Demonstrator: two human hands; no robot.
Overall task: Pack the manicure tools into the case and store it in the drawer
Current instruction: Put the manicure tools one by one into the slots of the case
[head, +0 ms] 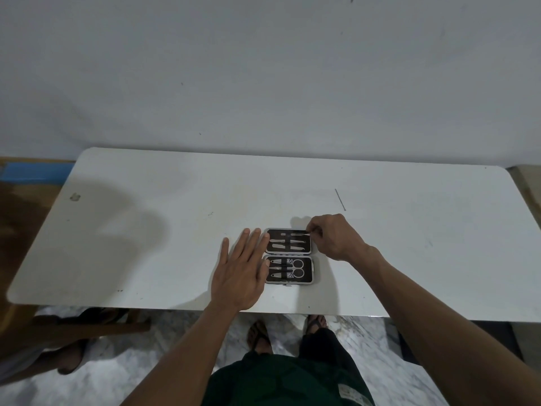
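Nearest: person's dark green garment [289, 382], sandalled feet [259, 335] on a marbled floor [175, 356]. A wooden chair [87, 326] sits left under the bench edge.

White bench [146, 230], middle: left hand [240, 271] lies flat, fingers straight and spread, fingertips touching the left edge of the open case [289, 256]; it holds nothing.

Case lies opened flat in two dark halves. Near half: scissors [297, 268] and clippers [279, 269] strapped in. Far half: slim metal tools [288, 241] under a strap.

Right hand [330, 238] at the far half's right corner, fingers curled, pinching a thin dark tool [298, 230] along the top edge; its type is too small to tell.

Farther right on the bench: a thin dark line [340, 199]. Beyond: pale wall [263, 68].
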